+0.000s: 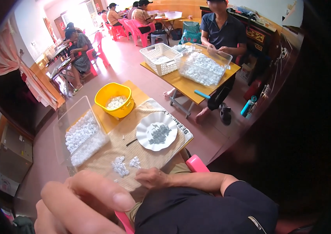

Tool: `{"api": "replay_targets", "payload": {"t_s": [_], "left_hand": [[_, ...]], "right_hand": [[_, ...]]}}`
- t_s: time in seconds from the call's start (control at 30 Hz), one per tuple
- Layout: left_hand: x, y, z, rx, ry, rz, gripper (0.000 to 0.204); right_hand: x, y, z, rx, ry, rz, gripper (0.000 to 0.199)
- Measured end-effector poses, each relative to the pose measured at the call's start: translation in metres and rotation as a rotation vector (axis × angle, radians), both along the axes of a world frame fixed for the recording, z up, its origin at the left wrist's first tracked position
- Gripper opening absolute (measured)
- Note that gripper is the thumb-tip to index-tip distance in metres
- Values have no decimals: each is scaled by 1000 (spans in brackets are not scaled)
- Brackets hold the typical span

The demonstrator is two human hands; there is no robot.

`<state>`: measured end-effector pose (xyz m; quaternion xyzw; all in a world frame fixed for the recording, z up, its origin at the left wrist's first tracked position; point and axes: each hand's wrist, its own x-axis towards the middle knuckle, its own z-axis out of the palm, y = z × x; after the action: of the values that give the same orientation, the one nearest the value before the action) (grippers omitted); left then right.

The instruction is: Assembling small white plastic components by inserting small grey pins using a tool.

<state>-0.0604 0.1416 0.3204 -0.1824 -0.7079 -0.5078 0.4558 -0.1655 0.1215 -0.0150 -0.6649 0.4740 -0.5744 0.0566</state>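
Head view: a person sits at a small tabletop (134, 93) covered by a woven mat (142, 156), seen from above.
Right hand: the right hand (152, 178) rests knuckles-up at the near edge of the mat, lower centre of the frame, fingers curled under; whether they pinch anything cannot be told.
Left hand: the left hand (83, 206) fills the lower left, raised close to the lens and blurred, fingers loosely bent and holding nothing visible.
Nearest things: two small heaps of white plastic pieces (125, 163) lie on the mat just above and left of the right hand, near it but not touching.
Key relation: the heaps sit up-frame of the right knuckles, so the right hand is clearly the nearer one; the left hangs above the tabletop, apart from them.
Long axis: the pieces are too small to read any axis.
Farther up: a white plate (146, 136) of grey bits, a thin dark stick (131, 142) beside it, a yellow bowl (124, 111), and a clear bin (69, 117) of white parts at left.
Hidden: right fingertips tucked from sight; the mat's near edge covered by the hands.
Others: a second person sits at another table, upper right.
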Motion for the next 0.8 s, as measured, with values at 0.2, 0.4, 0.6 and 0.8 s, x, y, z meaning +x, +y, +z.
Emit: {"api": "replay_targets", "payload": {"t_s": [0.2, 0.4, 0.6, 0.8], "left_hand": [[13, -10, 7, -77, -55, -4, 41], [19, -15, 4, -120, -45, -37, 44], [17, -12, 2, -73, -56, -42, 46], [16, -7, 1, -35, -58, -48, 48]], "right_hand": [[1, 1, -2, -12, 1, -11, 17], [1, -1, -4, -20, 15, -11, 18], [1, 1, 0, -9, 27, -8, 19], [2, 2, -1, 9, 45, -12, 19]]}}
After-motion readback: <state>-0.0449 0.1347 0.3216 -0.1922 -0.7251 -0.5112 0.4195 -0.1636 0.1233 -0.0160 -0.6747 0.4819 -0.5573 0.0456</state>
